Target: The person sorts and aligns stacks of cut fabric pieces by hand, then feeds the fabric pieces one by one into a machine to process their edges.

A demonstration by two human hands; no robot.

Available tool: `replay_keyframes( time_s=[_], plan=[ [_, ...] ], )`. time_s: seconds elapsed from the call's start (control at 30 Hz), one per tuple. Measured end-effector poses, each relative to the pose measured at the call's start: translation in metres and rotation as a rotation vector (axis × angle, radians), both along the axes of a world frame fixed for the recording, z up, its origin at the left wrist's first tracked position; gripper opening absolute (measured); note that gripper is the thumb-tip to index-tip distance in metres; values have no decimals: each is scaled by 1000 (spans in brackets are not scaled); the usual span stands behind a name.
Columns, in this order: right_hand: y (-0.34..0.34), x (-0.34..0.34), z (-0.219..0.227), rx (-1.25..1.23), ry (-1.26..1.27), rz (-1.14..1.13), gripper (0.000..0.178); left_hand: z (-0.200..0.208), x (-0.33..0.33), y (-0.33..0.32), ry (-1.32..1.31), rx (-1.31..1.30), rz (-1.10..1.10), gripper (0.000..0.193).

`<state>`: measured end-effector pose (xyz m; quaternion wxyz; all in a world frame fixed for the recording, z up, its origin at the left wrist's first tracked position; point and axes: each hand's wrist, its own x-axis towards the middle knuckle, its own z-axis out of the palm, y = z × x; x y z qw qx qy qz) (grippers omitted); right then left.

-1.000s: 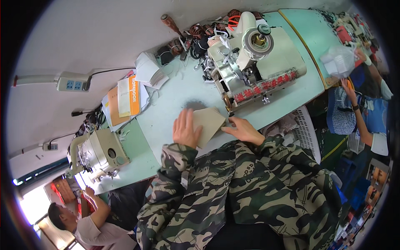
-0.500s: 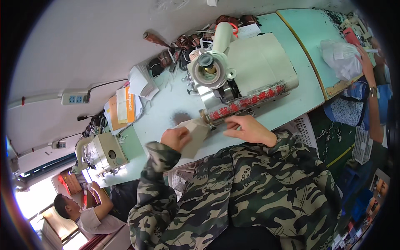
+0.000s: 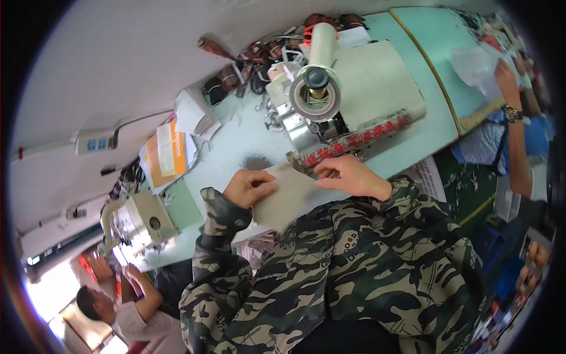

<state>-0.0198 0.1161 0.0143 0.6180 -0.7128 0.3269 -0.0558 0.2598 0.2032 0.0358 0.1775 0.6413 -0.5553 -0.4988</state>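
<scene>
My left hand [image 3: 252, 187] grips the left edge of a thin beige sheet [image 3: 284, 197] between thumb and fingers. Whether the sheet is paper or leather I cannot tell. It hangs over the table's front edge, close to my body. My right hand [image 3: 352, 178] has its fingers curled, with thumb and fingertips at the sheet's upper right edge. Just beyond both hands stands a cream bench machine [image 3: 377, 82] with a metal head, a round ring-shaped part [image 3: 316, 94] on top and a worn red strip [image 3: 354, 143] along its front.
Papers and an orange notebook [image 3: 177, 154] lie at the table's left. Brown and black bundles [image 3: 259, 53] line the wall beside a wooden-handled tool [image 3: 213, 47]. A second machine [image 3: 141, 223] stands left, near a seated person [image 3: 132, 315]. Another person's hands [image 3: 507, 79] handle a white bag [image 3: 474, 68].
The sheet has moved right and toward me, and its right edge now meets my right fingertips. My left hand has shifted slightly right. At far right, the other person's hand has moved over the bag.
</scene>
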Motion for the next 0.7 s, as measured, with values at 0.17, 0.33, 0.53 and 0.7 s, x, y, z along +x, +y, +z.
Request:
replay_keyframes(
  time_s=[0.17,0.33,0.53,0.7],
  plan=[
    [-20,-7,14,185,-81,-134,22,-3,-33,-72,160,-55,-277,27],
    [-58,-24,9,-367,31,-10,22,-23,-31,-99,-161,76,-212,24],
    [-129,7,39,-500,220,326,47,-17,-55,-112,-115,-302,-200,30],
    [-124,-18,58,-570,94,271,31,9,-63,-72,125,95,-19,31]
  ],
)
